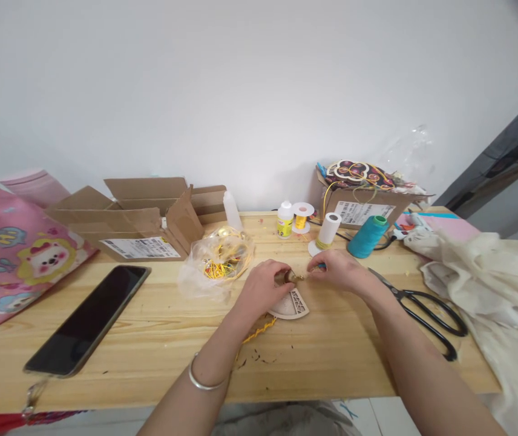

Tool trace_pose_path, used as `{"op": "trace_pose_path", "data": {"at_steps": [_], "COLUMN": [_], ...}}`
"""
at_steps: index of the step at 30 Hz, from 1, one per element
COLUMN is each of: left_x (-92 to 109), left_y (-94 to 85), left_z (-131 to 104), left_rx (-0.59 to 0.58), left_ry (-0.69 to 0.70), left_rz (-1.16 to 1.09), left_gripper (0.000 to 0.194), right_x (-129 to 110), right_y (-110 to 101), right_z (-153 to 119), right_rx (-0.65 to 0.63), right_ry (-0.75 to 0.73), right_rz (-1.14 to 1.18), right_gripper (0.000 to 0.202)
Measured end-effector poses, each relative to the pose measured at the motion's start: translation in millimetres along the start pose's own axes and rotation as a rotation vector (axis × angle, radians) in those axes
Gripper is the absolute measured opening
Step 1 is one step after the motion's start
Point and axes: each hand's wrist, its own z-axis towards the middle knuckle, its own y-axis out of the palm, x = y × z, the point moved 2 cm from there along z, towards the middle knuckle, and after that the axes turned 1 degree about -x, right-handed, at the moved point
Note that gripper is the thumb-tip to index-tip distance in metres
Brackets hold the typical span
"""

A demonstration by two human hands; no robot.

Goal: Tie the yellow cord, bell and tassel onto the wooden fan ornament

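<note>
Hands (262, 286) hold fan-shaped piece (291, 306) and something blue (321, 265)

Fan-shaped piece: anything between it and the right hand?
Nothing visible blocks its lower right corner: bare tabletop shows between the fan-shaped piece and the right hand. Higher up, the left hand covers part of the piece, with small gold-coloured bits on the side facing the right hand.
</note>
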Motion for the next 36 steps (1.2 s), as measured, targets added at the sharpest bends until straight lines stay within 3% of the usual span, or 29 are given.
{"op": "trace_pose_path", "data": {"at_steps": [7, 12, 17, 22, 27, 36], "left_x": [1.0, 7.7, 17.4, 13.0, -1.6, -3.7], "left_y": [-1.9, -6.9, -12.6, -21.4, -17.9, -16.3], "left_z": [-0.8, 3.5, 15.2, 16.3, 12.5, 6.1], "left_rx": [-0.012, 0.017, -0.262, -0.403, -0.352, -0.267], "left_ry": [0.009, 0.008, -0.046, -0.136, -0.174, -0.146], "left_rz": [-0.020, -0.215, -0.678, -0.833, -0.709, -0.671], "left_gripper": [0.023, 0.031, 0.029, 0.031, 0.026, 0.023], "right_x": [-5.9, -12.6, -32.2, -37.4, -31.8, -22.3], "right_y": [12.6, 4.6, -12.5, -17.1, -9.3, 8.0], "right_z": [1.3, 2.3, 1.0, 3.1, 6.4, 7.8], "right_rx": [-0.075, -0.003, 0.081, 0.123, 0.144, 0.135], "right_ry": [0.003, -0.088, -0.325, -0.489, -0.554, -0.446], "right_rz": [-0.035, -0.071, -0.152, -0.075, 0.095, 0.436], "right_gripper": [0.012, 0.013, 0.013, 0.012, 0.012, 0.009]}}
